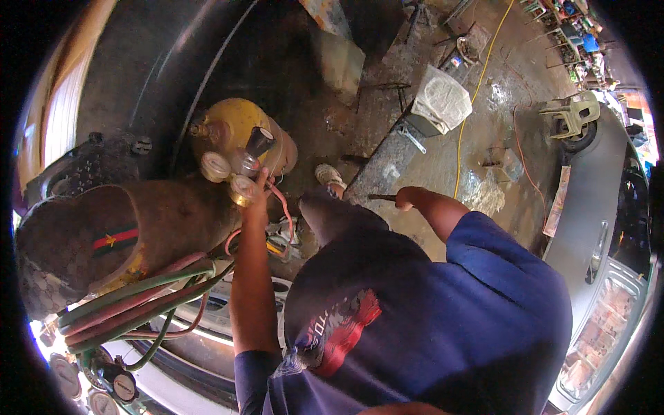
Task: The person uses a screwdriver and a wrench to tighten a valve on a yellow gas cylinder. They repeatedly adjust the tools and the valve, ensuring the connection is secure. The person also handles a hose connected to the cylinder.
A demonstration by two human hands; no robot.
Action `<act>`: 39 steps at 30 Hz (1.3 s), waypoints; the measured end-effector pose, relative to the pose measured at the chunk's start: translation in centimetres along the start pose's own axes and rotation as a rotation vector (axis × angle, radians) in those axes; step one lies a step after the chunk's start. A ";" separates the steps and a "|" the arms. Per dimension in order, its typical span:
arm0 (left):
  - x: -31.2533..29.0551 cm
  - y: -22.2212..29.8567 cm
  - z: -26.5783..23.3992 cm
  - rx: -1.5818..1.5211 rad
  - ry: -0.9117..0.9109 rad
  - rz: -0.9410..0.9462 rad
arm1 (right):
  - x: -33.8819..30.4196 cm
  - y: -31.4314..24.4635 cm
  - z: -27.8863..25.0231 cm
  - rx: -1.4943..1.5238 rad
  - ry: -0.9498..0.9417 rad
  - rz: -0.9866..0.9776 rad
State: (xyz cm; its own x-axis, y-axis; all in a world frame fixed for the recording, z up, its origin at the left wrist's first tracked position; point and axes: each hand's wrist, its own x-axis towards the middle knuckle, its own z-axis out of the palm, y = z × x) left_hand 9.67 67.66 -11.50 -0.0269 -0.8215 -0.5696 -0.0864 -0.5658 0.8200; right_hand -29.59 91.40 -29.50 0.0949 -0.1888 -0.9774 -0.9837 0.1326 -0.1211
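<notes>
My left hand (pixel 257 197) reaches to a gas regulator (pixel 243 162) at the top of a yellow gas cylinder (pixel 238 114). Its fingers are closed around the regulator's near side, beside a round brass-rimmed gauge (pixel 243 188). Another gauge (pixel 216 166) sits just left of it, and a pink hose (pixel 282 200) runs down from beside my hand. My right hand (pixel 407 198), lower right of a shoe, is closed on a thin dark rod-like tool (pixel 382 197) that points left; its exact kind does not show.
A second, larger cylinder (pixel 173 214) lies at the left with coiled green and red hoses (pixel 138 304) and more gauges (pixel 124 386). A bench (pixel 384 155) carries a wrench (pixel 413 138) and a pale cloth (pixel 443 100). A yellow cable (pixel 477 97) crosses the wet floor; a grey vehicle (pixel 588 194) stands right.
</notes>
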 end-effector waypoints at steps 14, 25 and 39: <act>-0.8 -0.6 -3.3 -0.007 -0.069 0.080 | -5.7 -7.4 -1.8 0.073 0.055 0.041; -3.9 0.5 -3.5 0.043 -0.065 0.116 | -4.4 -8.1 1.0 -0.008 0.043 0.026; -4.9 0.7 -4.6 0.099 -0.150 0.137 | -9.0 -4.4 7.4 -0.125 0.031 -0.126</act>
State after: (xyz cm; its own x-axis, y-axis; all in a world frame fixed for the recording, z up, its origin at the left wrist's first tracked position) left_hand 14.32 71.00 -7.88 -0.1919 -0.8664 -0.4609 -0.1686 -0.4336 0.8852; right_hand -24.97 99.75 -21.46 0.2160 -0.2265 -0.9497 -0.9758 -0.0160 -0.2182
